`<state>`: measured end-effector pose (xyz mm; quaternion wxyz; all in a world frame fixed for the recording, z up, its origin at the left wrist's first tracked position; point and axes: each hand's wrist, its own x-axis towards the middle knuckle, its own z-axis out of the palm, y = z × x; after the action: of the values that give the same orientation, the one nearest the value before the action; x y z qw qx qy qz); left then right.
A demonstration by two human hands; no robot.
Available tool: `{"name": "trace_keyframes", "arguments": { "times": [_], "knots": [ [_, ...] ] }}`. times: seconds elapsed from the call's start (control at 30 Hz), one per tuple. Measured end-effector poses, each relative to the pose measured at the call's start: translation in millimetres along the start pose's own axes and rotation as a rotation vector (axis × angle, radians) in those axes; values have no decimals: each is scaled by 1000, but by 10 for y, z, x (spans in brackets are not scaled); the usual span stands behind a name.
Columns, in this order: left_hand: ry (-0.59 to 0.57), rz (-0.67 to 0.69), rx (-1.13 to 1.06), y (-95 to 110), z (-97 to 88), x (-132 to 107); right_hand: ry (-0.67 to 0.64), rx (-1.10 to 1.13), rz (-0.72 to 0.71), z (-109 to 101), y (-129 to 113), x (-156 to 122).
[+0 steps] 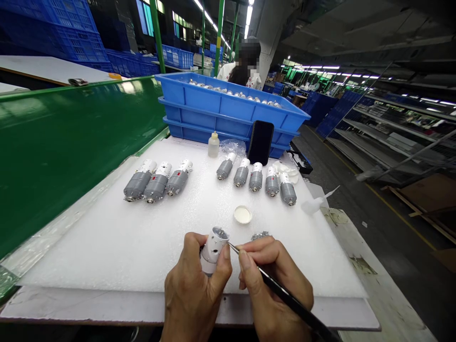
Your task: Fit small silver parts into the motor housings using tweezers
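My left hand (194,289) is closed around a small white-capped motor (213,247), held upright with its open end up. My right hand (272,280) pinches a thin black tool (285,297) like a pen, and its metal tip touches the motor's side near the top. Both hands hover over the near edge of a white foam sheet (142,237). A small pile of tiny metal parts (261,235) lies just beyond my right fingers. A little white dish (242,214) sits behind it.
Three grey motors (156,183) lie in a row at the left of the foam, and several more motors (256,178) at the right. Behind them stand a small bottle (213,145), a black phone (261,142) and stacked blue crates (228,111). A green conveyor (64,142) runs along the left. A person sits beyond the crates.
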<state>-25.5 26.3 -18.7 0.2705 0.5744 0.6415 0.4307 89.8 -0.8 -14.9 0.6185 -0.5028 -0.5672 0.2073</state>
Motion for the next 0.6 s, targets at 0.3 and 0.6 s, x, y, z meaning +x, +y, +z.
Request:
{"name": "trace_keyframes", "arguments": {
  "times": [0.3, 0.6],
  "knots": [
    [-221, -240, -314, 20, -110, 55, 236, 78, 85, 83, -48, -41],
    [-828, -939, -1167, -28, -243, -33, 97, 150, 80, -233, 10, 100]
  ]
}}
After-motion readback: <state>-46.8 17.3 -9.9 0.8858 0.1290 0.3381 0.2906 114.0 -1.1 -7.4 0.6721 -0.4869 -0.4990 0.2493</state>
